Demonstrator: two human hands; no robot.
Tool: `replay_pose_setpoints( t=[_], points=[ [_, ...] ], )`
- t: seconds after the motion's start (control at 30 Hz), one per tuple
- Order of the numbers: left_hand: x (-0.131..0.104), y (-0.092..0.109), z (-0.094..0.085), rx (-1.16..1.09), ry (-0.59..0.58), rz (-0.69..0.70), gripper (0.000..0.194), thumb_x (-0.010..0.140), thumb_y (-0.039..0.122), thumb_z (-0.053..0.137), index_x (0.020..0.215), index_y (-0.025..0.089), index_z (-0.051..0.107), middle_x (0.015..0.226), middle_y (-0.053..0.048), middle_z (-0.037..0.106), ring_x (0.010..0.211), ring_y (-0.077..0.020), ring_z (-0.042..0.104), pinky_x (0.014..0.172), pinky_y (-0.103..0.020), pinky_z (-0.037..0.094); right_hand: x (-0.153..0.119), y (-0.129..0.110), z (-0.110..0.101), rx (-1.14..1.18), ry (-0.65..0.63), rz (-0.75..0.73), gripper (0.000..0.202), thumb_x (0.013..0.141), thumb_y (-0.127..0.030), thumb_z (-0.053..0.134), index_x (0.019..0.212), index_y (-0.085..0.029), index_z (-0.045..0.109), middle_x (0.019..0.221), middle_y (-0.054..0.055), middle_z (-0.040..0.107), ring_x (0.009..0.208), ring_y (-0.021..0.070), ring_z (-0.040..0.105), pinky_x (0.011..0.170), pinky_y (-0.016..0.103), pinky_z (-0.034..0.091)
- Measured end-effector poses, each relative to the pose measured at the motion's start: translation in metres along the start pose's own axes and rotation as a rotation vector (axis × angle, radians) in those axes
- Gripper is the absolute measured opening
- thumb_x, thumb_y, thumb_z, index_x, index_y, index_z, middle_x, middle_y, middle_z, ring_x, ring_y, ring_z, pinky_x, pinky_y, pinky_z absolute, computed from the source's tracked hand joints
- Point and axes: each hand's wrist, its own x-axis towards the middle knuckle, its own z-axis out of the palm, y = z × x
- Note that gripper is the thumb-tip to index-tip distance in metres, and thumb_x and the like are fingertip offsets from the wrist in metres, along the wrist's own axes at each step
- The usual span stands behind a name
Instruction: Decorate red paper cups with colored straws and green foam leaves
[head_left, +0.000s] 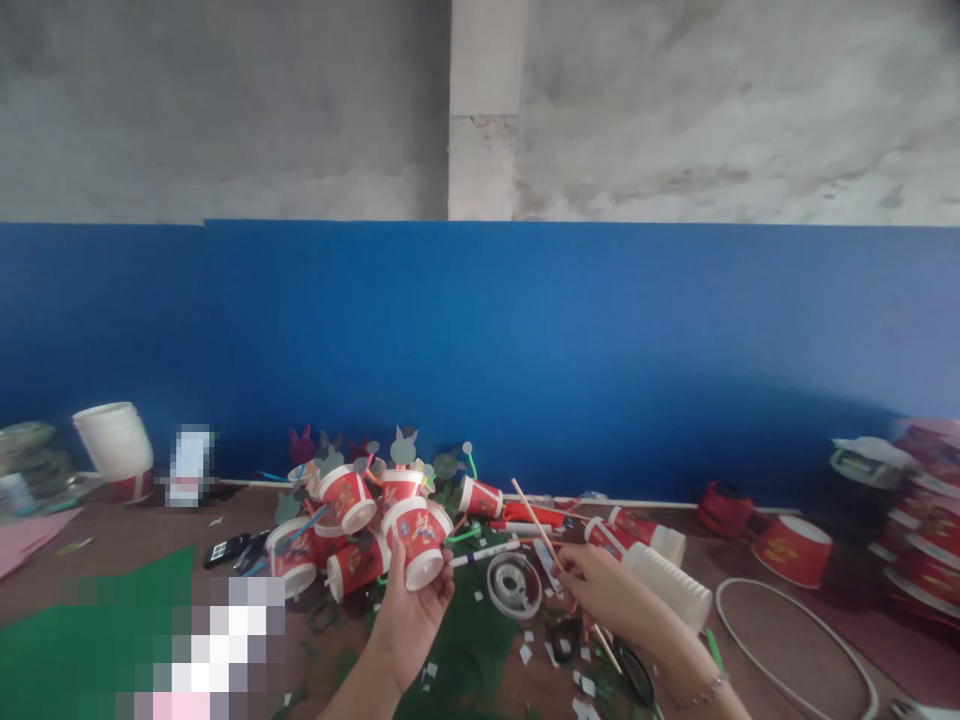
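While the left hand (415, 622) curls round a tilted red-and-white paper cup (420, 530) in front of a pile of similar cups (356, 565), the right hand (596, 585) pinches a thin wooden stick (534, 518) between thumb and fingers, nearly closed. I see a tape roll (514, 603) lying between the hands, near scattered white paper scraps (526, 655).
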Motion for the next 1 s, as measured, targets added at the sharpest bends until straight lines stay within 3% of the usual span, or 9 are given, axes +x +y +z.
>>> replay_pose_setpoints(
  t=[0.13, 0.27, 0.3, 0.37, 0.47, 0.57, 0.7, 1.0],
  points=[
    [-0.004, -0.008, 0.000, 0.024, -0.056, -0.091, 0.044, 0.087, 0.051, 0.049, 0.080, 0.010, 0.061, 0.069, -0.009, 0.068, 0.053, -0.0120, 0.058, 0.055, -0.024, 0.049, 0.010, 0.008, 0.013, -0.272, 0.115, 0.051, 0.019, 0.071, -0.004, 0.048, 0.064, -0.016, 0.061, 0.071, 0.011, 0.070, 0.074, 0.0251, 0.068, 0.065, 0.030, 0.044],
    [-0.004, -0.012, 0.001, 0.078, -0.047, -0.157, 0.050, 0.086, 0.056, 0.046, 0.085, 0.009, 0.062, 0.073, -0.010, 0.069, 0.056, -0.0133, 0.059, 0.055, -0.024, 0.046, 0.011, 0.000, 0.018, -0.302, 0.180, 0.117, 0.018, 0.075, -0.008, 0.050, 0.087, -0.010, 0.064, 0.094, 0.022, 0.067, 0.088, 0.0333, 0.065, 0.072, 0.039, 0.044],
    [-0.004, -0.014, 0.001, 0.093, -0.036, -0.169, 0.050, 0.085, 0.058, 0.048, 0.084, 0.010, 0.062, 0.072, -0.009, 0.068, 0.058, -0.0141, 0.060, 0.055, -0.024, 0.045, 0.009, -0.007, 0.021, -0.290, 0.204, 0.096, 0.021, 0.077, -0.012, 0.050, 0.095, -0.011, 0.062, 0.100, 0.021, 0.065, 0.092, 0.0325, 0.064, 0.074, 0.039, 0.043],
    [-0.004, -0.018, 0.000, 0.131, -0.012, -0.174, 0.048, 0.082, 0.059, 0.052, 0.081, 0.012, 0.062, 0.067, -0.006, 0.066, 0.058, -0.0147, 0.060, 0.053, -0.023, 0.042, 0.004, -0.026, 0.031, -0.171, 0.258, -0.116, 0.021, 0.080, -0.023, 0.053, 0.100, -0.017, 0.059, 0.104, 0.012, 0.064, 0.098, 0.0269, 0.060, 0.081, 0.036, 0.042],
    [-0.006, -0.026, 0.000, 0.171, 0.013, -0.181, 0.045, 0.078, 0.059, 0.057, 0.082, 0.015, 0.062, 0.064, -0.002, 0.064, 0.058, -0.0139, 0.058, 0.055, -0.023, 0.039, -0.004, -0.055, 0.053, -0.095, 0.274, -0.358, 0.026, 0.068, -0.028, 0.067, 0.090, -0.019, 0.055, 0.089, 0.004, 0.061, 0.084, 0.0225, 0.057, 0.073, 0.031, 0.042],
    [-0.009, -0.031, 0.001, 0.197, -0.014, -0.237, 0.047, 0.076, 0.061, 0.058, 0.088, 0.016, 0.064, 0.071, -0.001, 0.066, 0.062, -0.0135, 0.057, 0.062, -0.024, 0.040, -0.009, -0.067, 0.074, -0.113, 0.349, -0.456, 0.022, 0.066, -0.018, 0.065, 0.084, -0.019, 0.052, 0.082, 0.002, 0.058, 0.078, 0.0203, 0.052, 0.069, 0.030, 0.040],
    [-0.010, -0.034, -0.001, 0.259, -0.016, -0.264, 0.049, 0.074, 0.064, 0.058, 0.084, 0.017, 0.065, 0.064, 0.002, 0.062, 0.056, -0.0112, 0.053, 0.056, -0.022, 0.035, -0.006, -0.062, 0.081, -0.129, 0.374, -0.485, 0.019, 0.068, -0.008, 0.058, 0.082, -0.019, 0.051, 0.081, 0.002, 0.058, 0.077, 0.0193, 0.052, 0.068, 0.029, 0.037],
    [-0.006, -0.035, -0.003, 0.250, -0.019, -0.277, 0.047, 0.073, 0.064, 0.058, 0.080, 0.018, 0.064, 0.061, 0.002, 0.059, 0.052, -0.0098, 0.049, 0.052, -0.021, 0.028, -0.004, -0.056, 0.076, -0.122, 0.369, -0.508, 0.013, 0.074, -0.012, 0.057, 0.085, -0.018, 0.056, 0.082, 0.004, 0.061, 0.078, 0.0201, 0.054, 0.070, 0.029, 0.037]
  ],
)
